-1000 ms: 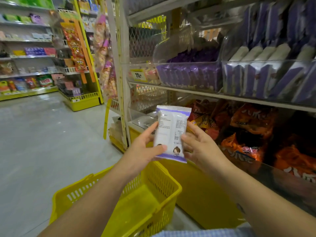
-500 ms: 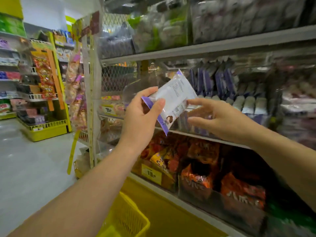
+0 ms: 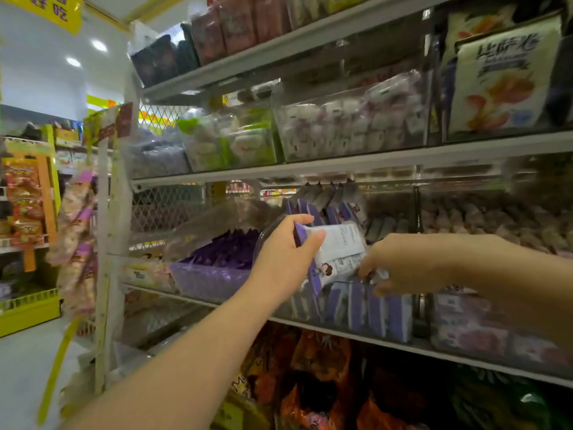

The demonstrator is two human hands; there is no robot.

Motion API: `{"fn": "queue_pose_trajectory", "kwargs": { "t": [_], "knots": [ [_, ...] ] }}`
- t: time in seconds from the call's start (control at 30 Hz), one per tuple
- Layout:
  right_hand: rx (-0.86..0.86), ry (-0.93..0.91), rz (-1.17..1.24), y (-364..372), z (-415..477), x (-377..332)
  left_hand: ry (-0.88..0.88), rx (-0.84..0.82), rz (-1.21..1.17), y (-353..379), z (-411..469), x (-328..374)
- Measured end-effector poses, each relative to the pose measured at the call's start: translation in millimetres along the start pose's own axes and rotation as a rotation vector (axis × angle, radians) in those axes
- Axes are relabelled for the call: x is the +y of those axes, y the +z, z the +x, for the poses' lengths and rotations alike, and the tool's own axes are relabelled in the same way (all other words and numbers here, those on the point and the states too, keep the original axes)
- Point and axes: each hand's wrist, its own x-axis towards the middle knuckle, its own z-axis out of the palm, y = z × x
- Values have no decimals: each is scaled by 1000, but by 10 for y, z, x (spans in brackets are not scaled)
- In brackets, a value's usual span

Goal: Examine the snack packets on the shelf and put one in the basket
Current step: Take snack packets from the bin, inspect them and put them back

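比萨卷 on white snack bag [image 3: 502, 79], purple 好吃 on yellow sign [image 3: 46, 10], snack packet [image 3: 338, 246] print unreadable

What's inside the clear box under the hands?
Purple-and-white snack packets stand in rows inside the clear box. The held packet, left hand and right hand hide its back.

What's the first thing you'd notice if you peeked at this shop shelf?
The left hand grips a white-and-purple snack packet in front of the middle shelf, with the right hand at its lower corner. Just under them a clear bin holds a row of matching purple packets, and bright orange bags sit lower down.
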Motion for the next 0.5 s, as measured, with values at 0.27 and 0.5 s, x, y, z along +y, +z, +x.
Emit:
{"fn": "queue_pose_trajectory", "kwargs": {
  "t": [0.27, 0.5],
  "knots": [
    [21, -17, 20, -10, 121, 45, -24, 82, 16, -7, 148, -12],
    [13, 2, 57, 55, 254, 126, -87, 107, -33, -135, 230, -136]
  ]
}}
